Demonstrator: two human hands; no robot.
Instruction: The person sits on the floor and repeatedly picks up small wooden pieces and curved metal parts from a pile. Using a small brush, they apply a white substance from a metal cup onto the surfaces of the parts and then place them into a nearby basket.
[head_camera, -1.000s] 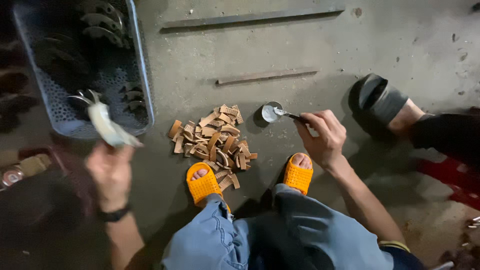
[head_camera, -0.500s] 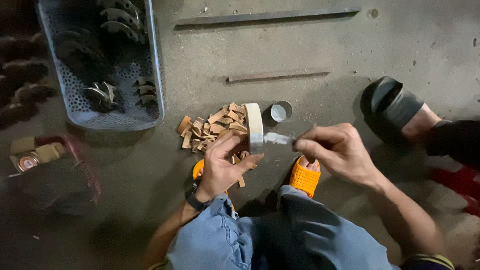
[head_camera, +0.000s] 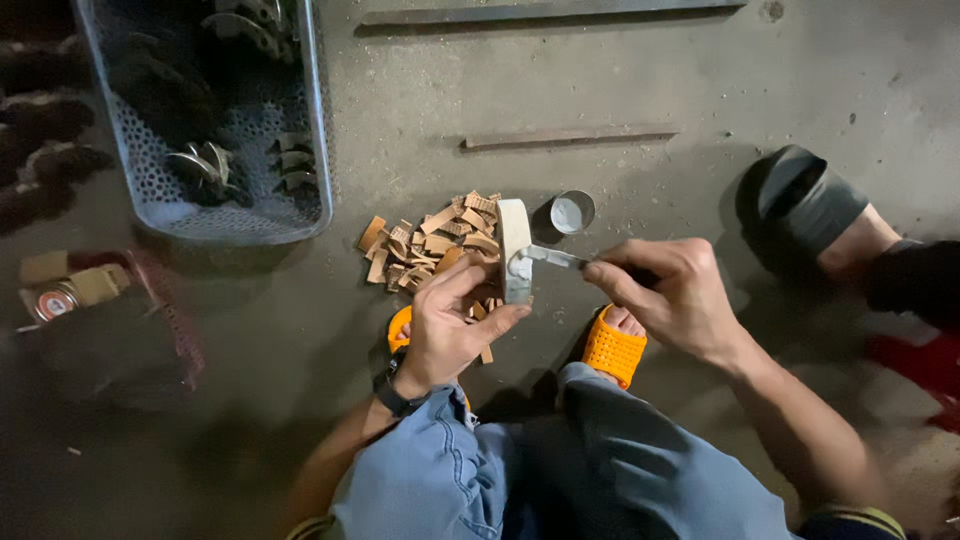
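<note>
While left fingers (head_camera: 470, 290) pinch the pale strip (head_camera: 514, 240), a brush (head_camera: 550, 257) touches it.

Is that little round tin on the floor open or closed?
Open. The small round tin stands upright on the concrete floor with no lid on it, and pale contents show inside.

Single view — a camera on my head, facing steeply down past my knees at the concrete floor (head_camera: 420, 120), close above my left hand (head_camera: 450, 325) and right hand (head_camera: 665, 295).
</note>
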